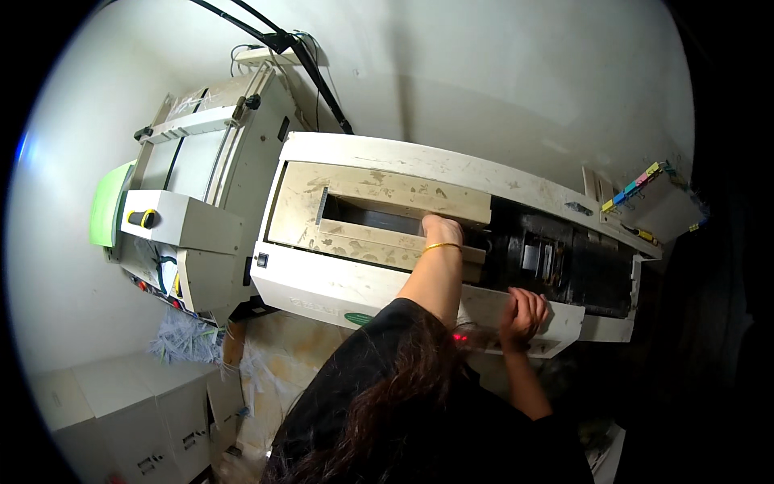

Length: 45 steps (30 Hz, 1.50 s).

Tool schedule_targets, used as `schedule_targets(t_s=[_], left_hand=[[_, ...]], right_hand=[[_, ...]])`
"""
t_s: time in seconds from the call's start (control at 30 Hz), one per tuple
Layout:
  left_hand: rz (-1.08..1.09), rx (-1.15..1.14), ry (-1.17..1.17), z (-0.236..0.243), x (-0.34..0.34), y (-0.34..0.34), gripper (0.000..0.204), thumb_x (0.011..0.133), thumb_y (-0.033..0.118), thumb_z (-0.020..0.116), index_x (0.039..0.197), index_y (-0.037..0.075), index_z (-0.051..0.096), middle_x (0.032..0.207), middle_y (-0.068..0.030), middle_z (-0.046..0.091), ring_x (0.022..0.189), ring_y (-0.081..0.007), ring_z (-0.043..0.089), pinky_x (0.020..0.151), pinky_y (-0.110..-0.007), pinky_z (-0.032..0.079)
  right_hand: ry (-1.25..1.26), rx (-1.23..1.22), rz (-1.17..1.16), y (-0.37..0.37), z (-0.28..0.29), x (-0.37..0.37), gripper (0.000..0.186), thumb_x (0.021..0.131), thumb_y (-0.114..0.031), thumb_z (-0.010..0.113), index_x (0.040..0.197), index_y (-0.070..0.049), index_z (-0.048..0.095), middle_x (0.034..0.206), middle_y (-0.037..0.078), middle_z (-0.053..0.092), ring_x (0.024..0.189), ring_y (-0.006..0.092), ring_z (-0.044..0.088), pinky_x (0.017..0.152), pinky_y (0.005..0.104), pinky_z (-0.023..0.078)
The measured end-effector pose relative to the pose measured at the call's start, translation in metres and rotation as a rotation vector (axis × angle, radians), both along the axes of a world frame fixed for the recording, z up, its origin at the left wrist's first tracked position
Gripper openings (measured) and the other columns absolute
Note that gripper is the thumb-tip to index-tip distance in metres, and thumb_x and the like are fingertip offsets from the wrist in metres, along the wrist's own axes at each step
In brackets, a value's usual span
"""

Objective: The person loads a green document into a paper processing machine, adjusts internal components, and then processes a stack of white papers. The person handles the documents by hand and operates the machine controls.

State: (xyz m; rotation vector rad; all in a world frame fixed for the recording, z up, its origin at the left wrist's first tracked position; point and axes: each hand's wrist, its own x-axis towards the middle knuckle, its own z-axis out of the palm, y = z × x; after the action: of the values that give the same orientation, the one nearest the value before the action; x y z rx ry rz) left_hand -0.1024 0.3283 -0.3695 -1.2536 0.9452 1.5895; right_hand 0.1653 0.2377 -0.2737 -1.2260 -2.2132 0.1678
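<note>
A long white machine (pixel 355 284) with a scuffed tan top plate (pixel 302 189) stands in front of me. My left hand (pixel 443 231), a gold bangle at its wrist, reaches over the right end of a long dark slot (pixel 375 216) in that plate. Its fingers are turned down out of sight, so whatever they touch is hidden. My right hand (pixel 524 316) is at the machine's front side panel, its fingers loosely bent and slightly apart, with nothing visible in them. Red lit digits (pixel 459 336) glow on the panel to its left.
Right of the slot lies a dark mechanism bed (pixel 540 258). A second white machine (pixel 214 254) stands left, with a yellow-black tool (pixel 142 219) on top and shredded paper (pixel 189 337) below. Colored clips (pixel 633 187) and a yellow-handled tool (pixel 641 233) are far right. White cabinets (pixel 137 419) stand lower left.
</note>
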Motion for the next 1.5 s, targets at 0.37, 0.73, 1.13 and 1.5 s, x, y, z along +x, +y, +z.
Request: schedule_targets(t_s=[0.37,0.73,1.13,1.5], left_hand=[[0.01,0.065,0.089,0.011,0.002,-0.008,0.047,0.096,0.033,0.036,0.127,0.005,0.056,0.136,-0.0099,0.053,0.125,-0.0263,0.048,0.104,-0.04,0.035],[0.023,0.083,0.173,0.021,-0.008,-0.022,0.045,0.096,0.032,0.038,0.126,0.005,0.056,0.134,-0.0099,0.053,0.123,-0.0259,0.049,0.102,-0.04,0.037],[0.013,0.069,0.202,0.014,-0.016,-0.031,0.043,0.095,0.031,0.039,0.125,0.005,0.057,0.132,-0.01,0.054,0.121,-0.0255,0.05,0.1,-0.04,0.039],[-0.015,0.08,0.213,0.019,-0.015,-0.029,0.041,0.095,0.029,0.04,0.124,0.005,0.057,0.13,-0.01,0.055,0.12,-0.0252,0.051,0.098,-0.04,0.04]], right_hand=[[0.006,-0.001,0.018,0.0,-0.001,0.002,0.015,0.088,-0.015,0.055,0.098,-0.011,0.067,0.1,0.004,0.065,0.102,0.0259,0.057,0.105,0.0487,0.033],[0.061,0.021,0.023,0.0,0.001,-0.002,0.014,0.086,-0.011,0.056,0.094,-0.011,0.067,0.096,0.004,0.067,0.096,0.0252,0.06,0.102,0.0468,0.037],[0.048,0.013,0.039,0.0,0.009,-0.003,0.018,0.085,-0.009,0.055,0.096,-0.01,0.068,0.099,0.005,0.067,0.097,0.0263,0.06,0.102,0.047,0.037],[0.061,0.024,0.013,-0.001,0.008,-0.006,0.017,0.084,-0.01,0.056,0.095,-0.009,0.068,0.099,0.005,0.067,0.098,0.0264,0.06,0.101,0.0481,0.037]])
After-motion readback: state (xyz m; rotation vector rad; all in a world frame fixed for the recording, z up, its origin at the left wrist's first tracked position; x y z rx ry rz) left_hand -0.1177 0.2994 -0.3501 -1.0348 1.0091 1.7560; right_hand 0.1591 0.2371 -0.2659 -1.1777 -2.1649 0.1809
